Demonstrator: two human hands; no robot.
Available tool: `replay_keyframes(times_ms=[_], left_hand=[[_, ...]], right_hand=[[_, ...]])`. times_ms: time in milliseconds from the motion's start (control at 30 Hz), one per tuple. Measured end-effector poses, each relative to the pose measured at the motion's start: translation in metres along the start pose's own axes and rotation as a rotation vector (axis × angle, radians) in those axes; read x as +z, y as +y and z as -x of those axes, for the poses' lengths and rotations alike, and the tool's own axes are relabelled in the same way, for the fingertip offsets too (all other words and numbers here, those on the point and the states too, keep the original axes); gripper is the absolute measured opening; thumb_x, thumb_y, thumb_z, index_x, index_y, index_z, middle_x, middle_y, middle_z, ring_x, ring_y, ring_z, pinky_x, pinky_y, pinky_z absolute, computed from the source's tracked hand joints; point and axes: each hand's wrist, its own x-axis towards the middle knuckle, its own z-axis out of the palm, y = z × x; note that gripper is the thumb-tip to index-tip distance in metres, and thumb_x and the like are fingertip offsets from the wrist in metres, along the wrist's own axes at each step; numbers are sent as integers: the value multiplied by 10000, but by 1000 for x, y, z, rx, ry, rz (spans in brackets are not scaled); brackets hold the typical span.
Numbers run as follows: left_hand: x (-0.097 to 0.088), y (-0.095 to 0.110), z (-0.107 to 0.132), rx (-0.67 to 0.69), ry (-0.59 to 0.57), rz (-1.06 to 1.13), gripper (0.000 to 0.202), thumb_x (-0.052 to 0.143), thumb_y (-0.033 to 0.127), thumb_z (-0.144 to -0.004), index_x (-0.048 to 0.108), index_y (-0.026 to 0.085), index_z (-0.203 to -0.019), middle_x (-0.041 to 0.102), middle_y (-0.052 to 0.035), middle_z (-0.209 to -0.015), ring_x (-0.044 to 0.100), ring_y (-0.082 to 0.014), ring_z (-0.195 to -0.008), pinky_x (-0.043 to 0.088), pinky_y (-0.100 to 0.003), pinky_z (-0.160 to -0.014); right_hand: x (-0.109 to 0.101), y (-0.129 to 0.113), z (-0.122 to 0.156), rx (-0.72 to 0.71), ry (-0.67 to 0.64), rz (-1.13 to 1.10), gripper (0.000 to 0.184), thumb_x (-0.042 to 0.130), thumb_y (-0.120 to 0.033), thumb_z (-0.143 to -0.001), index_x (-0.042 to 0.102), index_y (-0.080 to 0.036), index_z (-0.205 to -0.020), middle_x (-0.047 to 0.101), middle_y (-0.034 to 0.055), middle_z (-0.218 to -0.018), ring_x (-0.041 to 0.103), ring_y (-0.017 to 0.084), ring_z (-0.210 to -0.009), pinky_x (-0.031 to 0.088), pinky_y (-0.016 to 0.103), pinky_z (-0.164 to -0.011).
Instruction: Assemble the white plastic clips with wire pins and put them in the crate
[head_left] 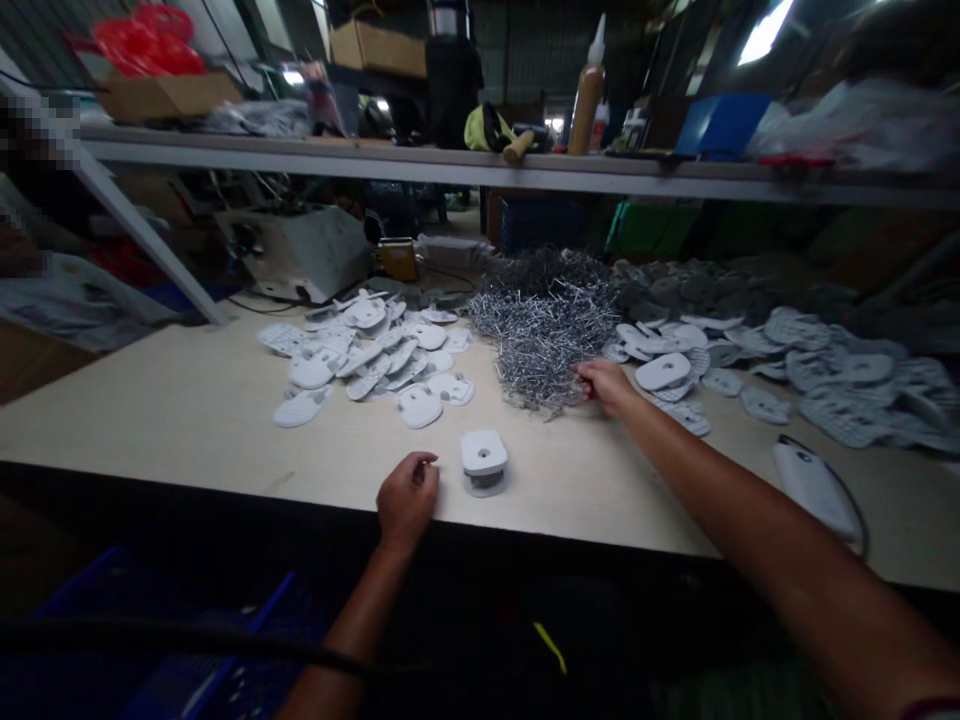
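My right hand (606, 385) reaches to the right edge of a heap of thin silver metal pins (544, 330) that look like screws or nails. Its fingertips are pinched together there; what sits between them is too small to make out. At the table's front edge, my left hand (409, 497) rests with loosely curled fingers, a gap showing between thumb and forefinger, nothing visible inside. Just right of it, apart from the fingers, stands a white plastic assembly (484, 462) with a rounded square top, a central hole and a wider base.
White plastic plates (375, 350) are piled left of the pins, and more plates (847, 370) spread to the right. A white device with a cord (817, 485) lies near the right front edge. A shelf (420, 160) crosses above; blue crates (202, 640) stand below left.
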Motion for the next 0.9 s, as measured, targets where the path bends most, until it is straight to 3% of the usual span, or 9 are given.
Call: replay_keyframes(times_ms=[267,533,700,900], left_hand=[[-2,3,1,-20,0,23,234,549,335,-880,749,231,-941,637,-3,-675,610,-197,-637,445,-304,-650],[-4,4,2,-12,-17,30,219,545,311,-888,739,228,-943,663,-14,-710,621,-199,-663,459,-308,-675],[-3,2,2,-3,-10,33,225,545,314,-882,741,222,-941,653,-10,-704,618,-193,-656,449,-303,-660],[-4,2,1,7,-17,32,224,540,309,-878,738,219,-930,660,-16,-716,618,-194,-660,447,-305,-663]], right_hand=[[4,-2,4,-8,-6,110,52,724,-158,-879,673,-151,-870,636,-5,-662,483,83,-414,425,178,-369],[-3,-3,-10,-115,18,270,140,810,-236,-846,701,-151,-825,660,0,-656,479,79,-394,410,180,-357],[-2,-1,-14,-180,-25,371,127,841,-205,-775,727,-152,-754,647,-12,-594,493,100,-386,366,190,-347],[-1,1,-12,-212,-19,408,101,812,-233,-787,746,-160,-764,662,-5,-596,490,102,-387,363,189,-352]])
